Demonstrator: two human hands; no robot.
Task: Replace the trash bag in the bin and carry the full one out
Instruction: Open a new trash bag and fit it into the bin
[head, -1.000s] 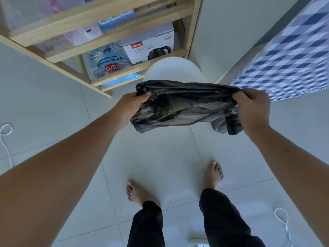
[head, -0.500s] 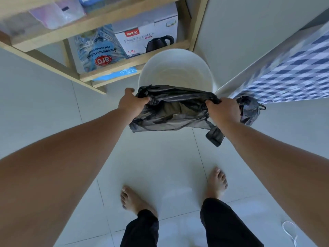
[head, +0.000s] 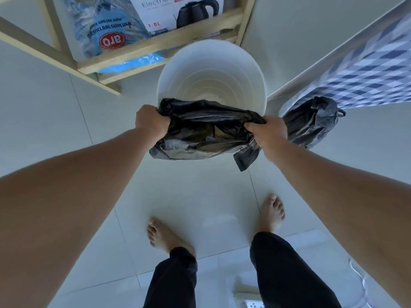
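Observation:
A white round bin (head: 251, 70) stands on the floor ahead of me, bare inside with no liner. I hold a fresh black trash bag (head: 200, 134) stretched over the bin's near rim. My left hand (head: 151, 122) grips the bag's left edge and my right hand (head: 270, 132) grips its right edge. The bag's mouth is partly spread between them. A full, tied black trash bag (head: 311, 121) sits on the floor just right of the bin, behind my right hand.
A wooden shelf (head: 155, 44) with a kettle box (head: 178, 12) and a blue packet (head: 104, 32) stands behind the bin. A table with a blue checked cloth (head: 367, 72) is at the right. My bare feet (head: 164, 236) are on the tiled floor; a white cable (head: 358, 276) lies lower right.
I have moved closer to the bin and lowered the new bag to its near rim. My hands have come nearer together. The full bag has come into view at the right.

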